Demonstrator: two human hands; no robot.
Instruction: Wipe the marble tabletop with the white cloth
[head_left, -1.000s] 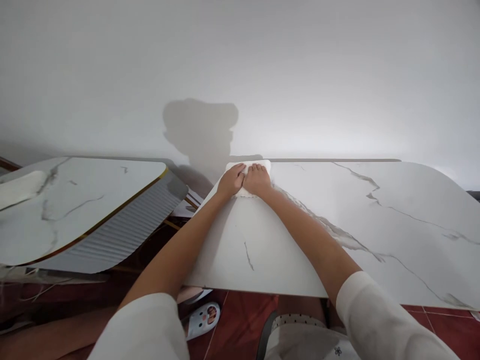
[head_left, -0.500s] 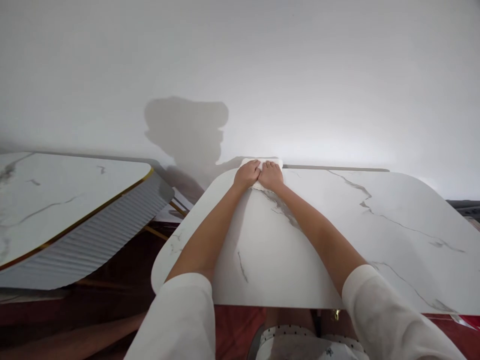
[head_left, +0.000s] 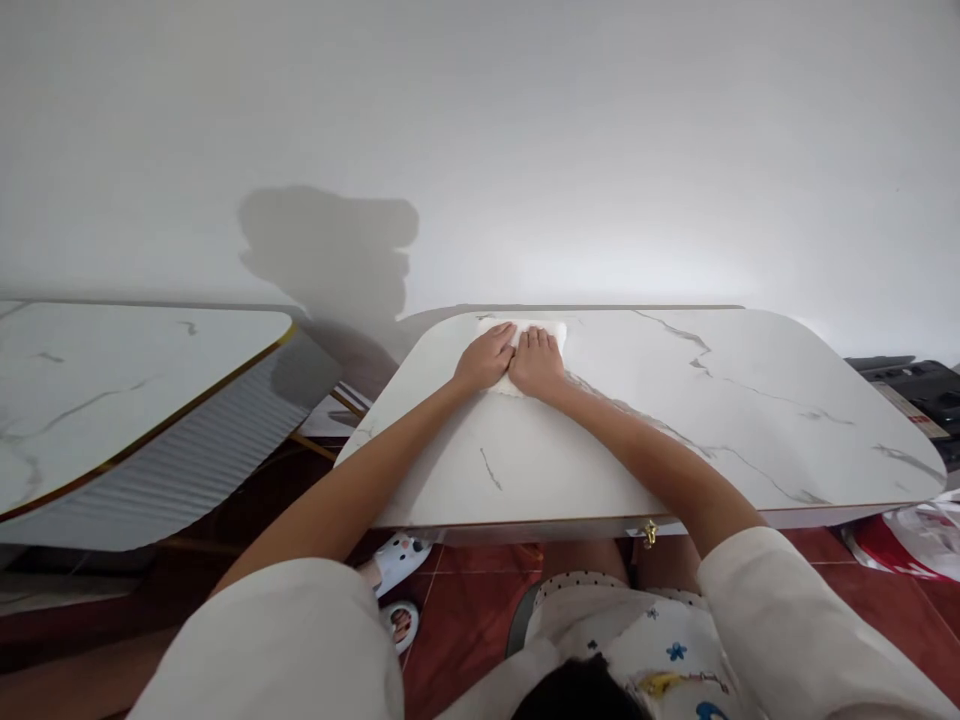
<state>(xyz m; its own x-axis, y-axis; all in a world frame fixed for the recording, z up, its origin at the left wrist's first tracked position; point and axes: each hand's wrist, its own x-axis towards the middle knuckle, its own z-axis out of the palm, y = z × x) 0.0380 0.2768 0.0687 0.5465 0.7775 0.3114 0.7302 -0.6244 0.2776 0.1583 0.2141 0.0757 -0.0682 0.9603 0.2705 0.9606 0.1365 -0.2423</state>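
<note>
Near the centre of the frame, a white cloth [head_left: 504, 386] is pressed against the marbled desk [head_left: 600, 460] by the left hand [head_left: 484, 358] and the right hand [head_left: 537, 364], set side by side, palms down. Whether any fabric is pinched cannot be told. Because both arms are stretched towards the far rim, the desk could be tipped or shoved if too much weight is leaned on it. The knuckles could be knocked on the wall [head_left: 637, 160], or the cloth bunched, if a push is made too hard.
</note>
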